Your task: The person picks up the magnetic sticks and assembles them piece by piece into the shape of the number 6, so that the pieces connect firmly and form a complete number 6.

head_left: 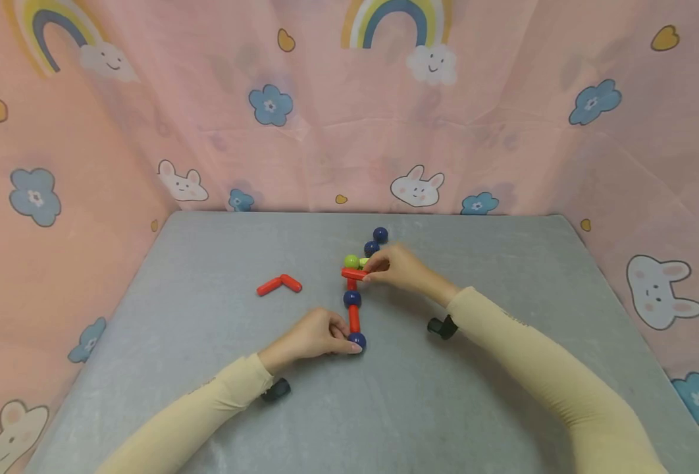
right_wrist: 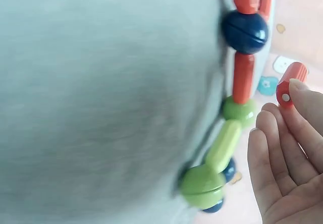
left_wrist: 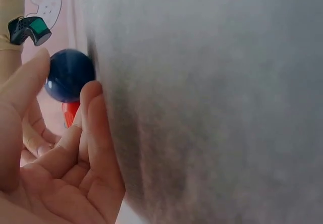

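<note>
My left hand pinches the near blue ball between thumb and fingers. From that ball a chain runs away over the table: a red rod, a second blue ball, another red rod, a green ball, a light green rod and a larger-looking green ball. My right hand holds a loose red rod between thumb and fingertips, a pale round spot showing on its end. In the head view this rod overlaps the chain beside the first green ball.
Two red rods lie end to end at an angle, left of the chain. Two more blue balls sit beyond the right hand. The grey table ends at a pink patterned curtain. Each wrist wears a black camera.
</note>
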